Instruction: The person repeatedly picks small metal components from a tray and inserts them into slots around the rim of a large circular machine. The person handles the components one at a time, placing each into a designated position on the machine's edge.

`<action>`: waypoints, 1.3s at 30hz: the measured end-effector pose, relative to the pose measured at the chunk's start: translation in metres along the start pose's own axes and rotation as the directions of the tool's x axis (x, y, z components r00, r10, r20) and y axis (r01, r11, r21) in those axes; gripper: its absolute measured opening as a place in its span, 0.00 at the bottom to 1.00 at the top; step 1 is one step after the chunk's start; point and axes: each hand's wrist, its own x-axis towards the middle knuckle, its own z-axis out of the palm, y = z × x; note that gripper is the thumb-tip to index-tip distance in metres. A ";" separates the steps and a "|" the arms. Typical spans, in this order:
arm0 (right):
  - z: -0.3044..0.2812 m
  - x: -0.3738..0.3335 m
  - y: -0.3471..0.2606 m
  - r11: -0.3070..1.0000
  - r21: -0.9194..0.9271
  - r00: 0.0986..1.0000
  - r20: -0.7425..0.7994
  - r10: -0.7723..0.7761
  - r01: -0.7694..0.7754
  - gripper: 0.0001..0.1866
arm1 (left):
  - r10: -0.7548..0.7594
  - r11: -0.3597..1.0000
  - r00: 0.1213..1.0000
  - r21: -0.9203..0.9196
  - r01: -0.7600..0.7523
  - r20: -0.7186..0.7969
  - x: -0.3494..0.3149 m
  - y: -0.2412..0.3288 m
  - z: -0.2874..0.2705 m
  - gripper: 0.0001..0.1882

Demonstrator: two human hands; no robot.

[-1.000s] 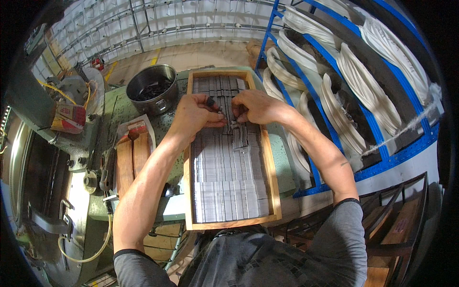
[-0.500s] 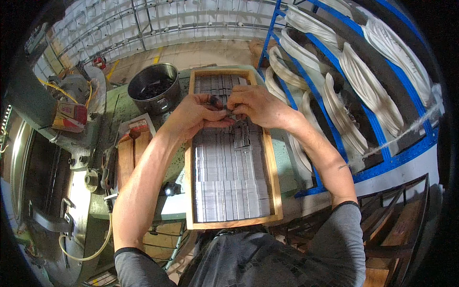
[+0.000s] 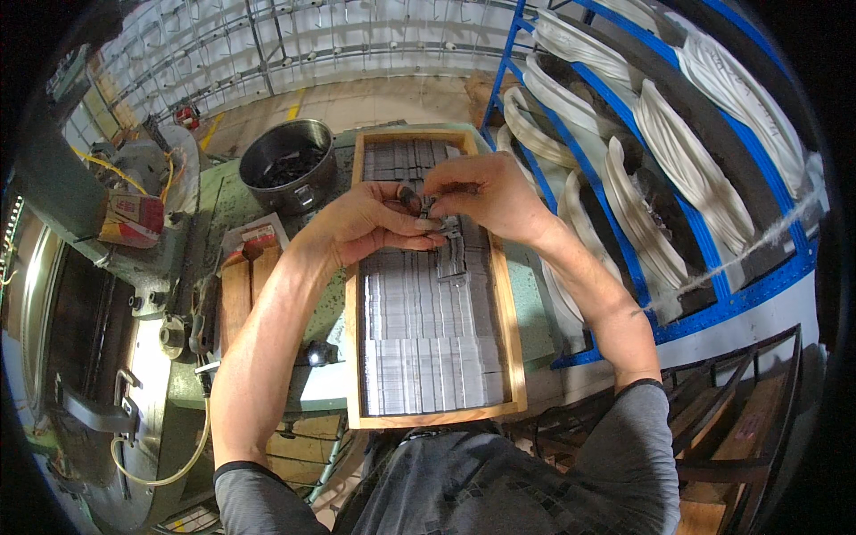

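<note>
Both of my hands meet above the upper half of a shallow wooden tray (image 3: 355,357), which is packed with rows of thin grey metal pieces (image 3: 419,312). My left hand (image 3: 374,221) pinches small dark metal pieces (image 3: 426,207) between thumb and fingers. From the other side my right hand (image 3: 486,194) closes its fingertips on the same pieces; their exact shape is too small to make out. Just below the fingers, a few loose dark pieces (image 3: 453,259) lie on top of the rows.
Left of the tray stands a metal pot (image 3: 308,192) with dark pieces inside. Wooden blocks (image 3: 235,303) and a small lit lamp (image 3: 316,354) are nearer me. A machine (image 3: 98,250) borders the left; a blue rack (image 3: 687,223) with white wrapped bundles fills the right.
My right hand has shifted slightly right and its wrist has turned, while its fingertips stay at the small pieces. The left hand has dropped a little.
</note>
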 end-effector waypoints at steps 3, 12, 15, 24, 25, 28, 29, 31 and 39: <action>0.009 -0.001 0.005 0.993 0.109 0.998 -0.036 0.056 -0.052 0.08 | -0.003 1.000 1.000 -0.030 0.003 -0.026 -0.001 0.001 0.003 0.17; -0.004 0.001 0.025 0.883 -0.470 0.960 0.251 0.124 0.009 0.13 | 0.133 0.980 0.962 0.176 -0.091 -0.240 0.002 -0.003 0.010 0.11; 0.000 0.004 0.026 0.881 -0.469 0.935 0.335 0.119 0.056 0.13 | 0.159 0.964 0.948 0.253 -0.088 -0.277 0.002 -0.004 0.011 0.10; 0.005 0.014 0.016 0.884 -0.464 0.883 0.391 0.259 -0.053 0.09 | 0.243 0.933 0.913 0.335 -0.129 -0.327 0.003 -0.008 0.011 0.10; 0.007 0.013 0.015 0.884 -0.466 0.892 0.378 0.249 -0.049 0.07 | 0.248 0.927 0.915 0.352 -0.129 -0.319 0.003 -0.008 0.011 0.10; 0.009 0.010 0.011 0.869 -0.495 0.899 0.377 0.222 -0.007 0.06 | 0.261 0.907 0.917 0.401 -0.127 -0.301 0.002 -0.009 0.012 0.10; 0.009 0.010 0.011 0.871 -0.491 0.896 0.373 0.242 -0.031 0.08 | 0.267 0.900 0.916 0.417 -0.126 -0.299 0.002 -0.009 0.012 0.10; 0.006 0.011 0.011 0.901 -0.432 0.900 0.373 0.226 -0.047 0.12 | 0.267 0.891 0.919 0.438 -0.121 -0.288 0.002 -0.010 0.012 0.10; -0.013 0.013 0.004 0.964 -0.244 0.959 0.282 -0.036 0.108 0.08 | 0.126 0.984 0.978 0.146 -0.101 -0.168 0.001 -0.004 0.004 0.12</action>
